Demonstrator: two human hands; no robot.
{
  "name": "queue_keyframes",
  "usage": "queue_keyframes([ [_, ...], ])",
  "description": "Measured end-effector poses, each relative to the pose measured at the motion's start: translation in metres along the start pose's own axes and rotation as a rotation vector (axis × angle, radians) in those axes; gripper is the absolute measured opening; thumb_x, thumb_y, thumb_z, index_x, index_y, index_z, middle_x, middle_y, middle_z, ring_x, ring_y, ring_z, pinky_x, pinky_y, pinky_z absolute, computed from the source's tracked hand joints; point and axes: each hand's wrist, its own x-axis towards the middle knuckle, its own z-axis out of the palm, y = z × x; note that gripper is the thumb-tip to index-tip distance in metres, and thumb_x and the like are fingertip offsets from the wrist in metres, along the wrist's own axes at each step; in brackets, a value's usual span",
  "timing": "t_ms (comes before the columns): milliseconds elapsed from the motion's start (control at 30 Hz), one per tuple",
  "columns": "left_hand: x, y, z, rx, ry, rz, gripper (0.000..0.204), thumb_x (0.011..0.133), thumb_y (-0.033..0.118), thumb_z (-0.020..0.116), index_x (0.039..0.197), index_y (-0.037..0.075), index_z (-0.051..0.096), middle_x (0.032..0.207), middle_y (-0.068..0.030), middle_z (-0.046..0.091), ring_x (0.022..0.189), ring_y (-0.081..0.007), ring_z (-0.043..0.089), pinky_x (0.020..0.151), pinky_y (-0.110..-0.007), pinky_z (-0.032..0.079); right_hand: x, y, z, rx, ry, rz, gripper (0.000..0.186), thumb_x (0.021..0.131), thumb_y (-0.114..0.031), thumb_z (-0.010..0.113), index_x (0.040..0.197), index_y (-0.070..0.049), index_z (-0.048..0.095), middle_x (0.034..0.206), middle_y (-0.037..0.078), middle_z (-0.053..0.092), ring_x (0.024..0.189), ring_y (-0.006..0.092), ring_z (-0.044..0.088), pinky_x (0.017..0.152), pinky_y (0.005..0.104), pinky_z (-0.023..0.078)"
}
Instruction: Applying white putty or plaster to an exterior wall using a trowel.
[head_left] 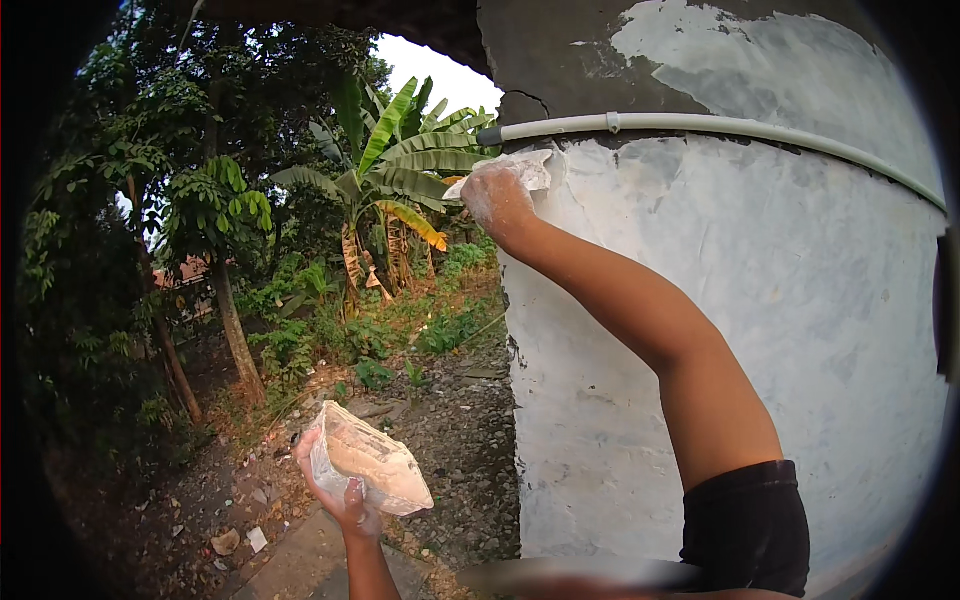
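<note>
On the left, my left hand (355, 508) grips an open, plaster-smeared container (372, 462), its fingers round the outside. Pale putty-like material coats its inside. My right arm is raised, and the right hand (497, 208) is closed at the upper left corner of the white-coated wall (620, 300). It holds a flat, white-smeared piece (530, 168) against or very near the wall edge; its exact kind is hard to make out. White residue covers the fingers of both hands.
A pale pipe (700, 124) runs along the wall just above the right hand. Bare grey render (560, 60) lies higher up. To the left are banana plants (385, 160), trees (235, 330), gravelly ground (460, 440) and scattered litter (257, 540). A blurred object (580, 575) crosses the lower edge.
</note>
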Motion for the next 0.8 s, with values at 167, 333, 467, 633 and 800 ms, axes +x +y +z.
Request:
queue_keyframes([
  [167, 0.002, -0.001, 0.017, -0.18, 0.007, -0.132, 0.086, 0.069, 0.043, 0.077, 0.136, 0.006, 0.037, 0.126, -0.0099, 0.044, 0.117, -0.0245, 0.05, 0.099, -0.041, 0.046, -0.054, -0.037, 0.052, 0.157, 0.258, -0.358, 0.013, 0.082, -0.017, 0.064, 0.086, -0.01, 0.074, 0.094, 0.009, 0.071, 0.086, 0.0256, 0.069, 0.069, 0.0403, 0.054],
  [333, 0.0, -0.006, 0.008, -0.171, 0.015, -0.115, 0.087, 0.069, 0.042, 0.077, 0.136, 0.007, 0.036, 0.125, -0.0104, 0.046, 0.118, -0.0245, 0.05, 0.099, -0.041, 0.047, -0.028, -0.06, -0.03, 0.15, -0.234, -0.329, 0.012, 0.081, -0.017, 0.065, 0.088, -0.012, 0.073, 0.092, 0.007, 0.07, 0.088, 0.0254, 0.068, 0.069, 0.0415, 0.053],
  [467, 0.003, -0.016, 0.007, -0.151, 0.056, -0.105, 0.088, 0.07, 0.045, 0.076, 0.138, 0.007, 0.035, 0.126, -0.0109, 0.047, 0.119, -0.0248, 0.05, 0.101, -0.042, 0.045, -0.017, -0.001, -0.034, 0.024, -0.079, -0.098, 0.011, 0.08, -0.016, 0.064, 0.085, -0.011, 0.073, 0.084, 0.007, 0.07, 0.084, 0.0245, 0.069, 0.067, 0.0375, 0.053],
  [633, 0.006, -0.016, 0.001, -0.146, 0.066, -0.093, 0.089, 0.073, 0.048, 0.07, 0.141, 0.005, 0.033, 0.131, -0.0127, 0.046, 0.121, -0.026, 0.049, 0.102, -0.042, 0.043, -0.094, -0.046, 0.019, 0.044, 0.026, -0.326, 0.013, 0.081, -0.017, 0.063, 0.084, -0.01, 0.073, 0.083, 0.009, 0.069, 0.079, 0.0249, 0.068, 0.061, 0.0407, 0.052],
  [800, 0.011, -0.009, -0.004, -0.114, 0.036, -0.088, 0.089, 0.074, 0.048, 0.067, 0.143, 0.004, 0.031, 0.133, -0.0139, 0.046, 0.122, -0.027, 0.049, 0.102, -0.042, 0.043, -0.072, -0.057, -0.028, 0.17, -0.192, -0.353, 0.01, 0.079, -0.017, 0.067, 0.077, -0.012, 0.076, 0.074, 0.006, 0.07, 0.077, 0.0247, 0.069, 0.059, 0.0382, 0.051],
])
